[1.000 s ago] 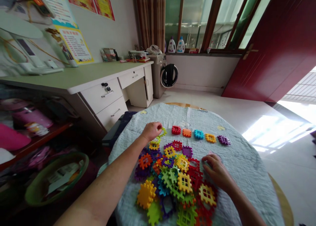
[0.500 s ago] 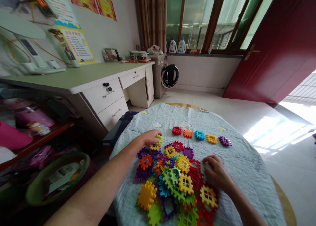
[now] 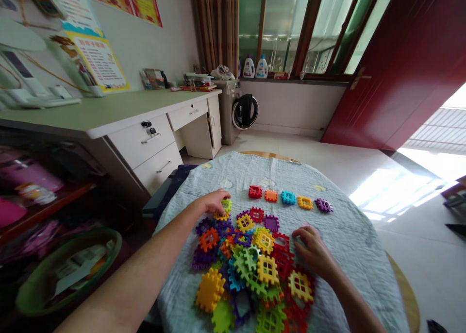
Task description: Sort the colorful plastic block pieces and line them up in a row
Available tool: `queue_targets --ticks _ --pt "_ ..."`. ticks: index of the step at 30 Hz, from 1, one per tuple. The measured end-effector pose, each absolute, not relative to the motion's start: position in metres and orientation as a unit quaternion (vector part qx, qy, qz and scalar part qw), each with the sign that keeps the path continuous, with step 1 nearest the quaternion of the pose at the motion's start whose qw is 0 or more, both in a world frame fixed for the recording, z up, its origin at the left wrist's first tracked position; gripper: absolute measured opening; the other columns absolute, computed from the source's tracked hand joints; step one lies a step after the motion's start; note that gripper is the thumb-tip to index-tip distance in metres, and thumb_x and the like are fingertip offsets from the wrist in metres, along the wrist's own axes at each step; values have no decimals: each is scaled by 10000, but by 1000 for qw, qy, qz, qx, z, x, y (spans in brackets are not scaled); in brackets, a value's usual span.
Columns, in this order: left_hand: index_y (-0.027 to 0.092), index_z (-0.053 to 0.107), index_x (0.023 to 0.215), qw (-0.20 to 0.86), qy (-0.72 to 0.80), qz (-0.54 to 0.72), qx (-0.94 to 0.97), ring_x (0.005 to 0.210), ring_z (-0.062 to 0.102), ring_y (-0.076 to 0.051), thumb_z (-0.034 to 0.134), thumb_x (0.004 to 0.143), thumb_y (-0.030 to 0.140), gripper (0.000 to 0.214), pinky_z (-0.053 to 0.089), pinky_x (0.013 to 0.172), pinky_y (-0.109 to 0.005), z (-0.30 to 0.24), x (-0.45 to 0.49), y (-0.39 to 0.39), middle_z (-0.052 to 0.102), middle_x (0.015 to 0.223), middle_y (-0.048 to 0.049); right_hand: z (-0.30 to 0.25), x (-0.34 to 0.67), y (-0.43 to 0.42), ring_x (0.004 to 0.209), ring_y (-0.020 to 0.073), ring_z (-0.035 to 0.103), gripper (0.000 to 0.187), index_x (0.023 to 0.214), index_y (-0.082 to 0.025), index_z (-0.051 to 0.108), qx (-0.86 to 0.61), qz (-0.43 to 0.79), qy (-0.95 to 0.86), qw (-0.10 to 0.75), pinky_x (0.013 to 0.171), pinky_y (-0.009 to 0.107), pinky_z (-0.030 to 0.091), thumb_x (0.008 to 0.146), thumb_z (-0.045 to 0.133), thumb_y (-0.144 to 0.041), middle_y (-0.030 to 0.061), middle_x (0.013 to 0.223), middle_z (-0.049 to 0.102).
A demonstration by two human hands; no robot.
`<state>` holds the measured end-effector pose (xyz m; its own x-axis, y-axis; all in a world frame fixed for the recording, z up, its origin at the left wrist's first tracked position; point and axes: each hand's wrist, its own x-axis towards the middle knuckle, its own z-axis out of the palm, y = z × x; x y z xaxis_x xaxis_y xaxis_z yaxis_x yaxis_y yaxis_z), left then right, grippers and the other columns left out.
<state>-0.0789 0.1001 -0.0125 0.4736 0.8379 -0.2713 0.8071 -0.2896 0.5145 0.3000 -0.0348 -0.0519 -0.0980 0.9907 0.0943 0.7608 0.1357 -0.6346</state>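
Reaching over a pale quilted cloth on a round table, the left hand sits at the upper edge of a loose pile of plastic waffle blocks. Its fingers curl downward against a lime-green block, though the pictures do not settle whether they grip it firmly or only touch it. A small yellow block lies just under that hand. The right hand rests palm down at the pile's right side, its fingers bent and slightly spread, with the tips near red blocks and a pale block half hidden beneath them; whether they hold anything cannot be told. Beyond the pile, five small blocks lie apart in a near-straight row: red, orange, blue, yellow and purple. Their notched edges look likely to snag neighbouring blocks, so a block is probably best pinched by opposite rims and lifted straight up (dragging it sideways could disturb the heap). Keeping the fingertips on the outer rim should also leave the surrounding blocks undisturbed.
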Motion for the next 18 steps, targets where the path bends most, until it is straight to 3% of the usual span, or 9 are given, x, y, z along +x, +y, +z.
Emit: queue_targets --ticks 13,18 --pt "199 663 1088 320 508 -47 798 1044 626 -272 759 471 180 626 506 872 -323 -7 -83 111 644 1198 -70 -61 305 -34 1155 320 536 251 872 -228 724 -605 206 -723 262 1069 500 363 764 539 -359 101 997 670" --pt "186 667 1028 342 497 -73 794 1003 635 -276 768 471 184 567 508 862 -348 -4 -81 118 684 1114 -58 -61 304 -35 1124 310 559 239 873 -235 727 -605 189 -728 263 1048 485 394 767 547 -353 94 990 674"
